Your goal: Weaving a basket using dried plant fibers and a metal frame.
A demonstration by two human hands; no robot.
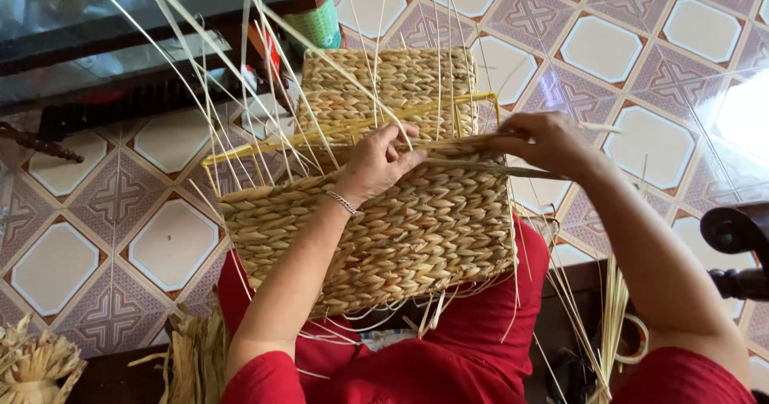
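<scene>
Woven basket (400, 228) on lap, loose straw strands (240, 76) — patterned floor tiles (172, 244)

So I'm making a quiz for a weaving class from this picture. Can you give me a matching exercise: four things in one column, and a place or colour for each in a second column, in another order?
Things:
1. woven basket
2. wire frame
3. bracelet
4. left hand

Places or colours:
A. yellow
B. on the left wrist
C. resting on the red-clothed lap
D. at the top edge of the weave, opposite the right hand

Pairs: 1-C, 2-A, 3-B, 4-D
</scene>
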